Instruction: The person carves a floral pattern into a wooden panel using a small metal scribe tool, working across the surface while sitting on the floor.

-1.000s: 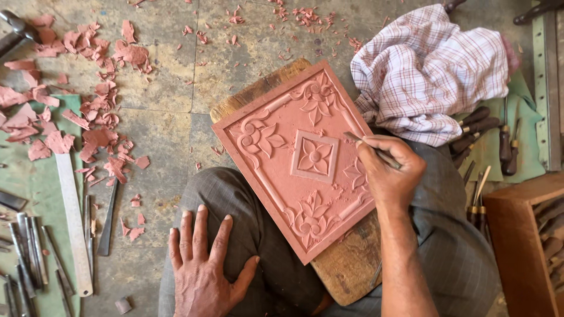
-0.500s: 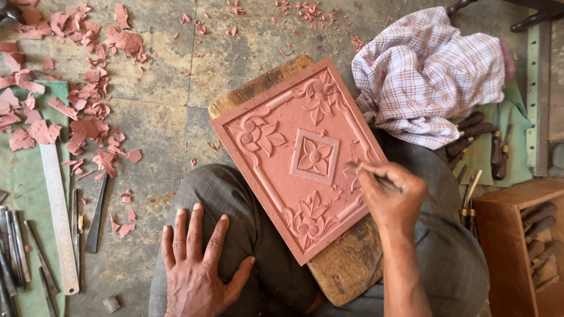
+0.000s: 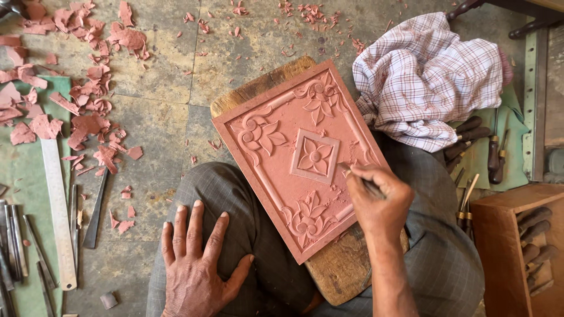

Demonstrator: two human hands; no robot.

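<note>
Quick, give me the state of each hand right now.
Left hand: open, fingers spread, flat on the grey trouser leg, holding nothing.
Right hand: closed on a thin carving tool at the square reddish carved clay tile.

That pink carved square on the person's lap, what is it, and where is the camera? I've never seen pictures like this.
The camera sits on the person's head and looks straight down, so you see their own two hands and knees. The pink square is a clay tile carved with flowers, resting on a wooden board across the lap. The right hand holds a thin carving tool with its tip at the tile. The left hand lies flat and empty on the knee. On the stone floor lie clay shavings, a metal ruler, more tools and a checked cloth.
</note>
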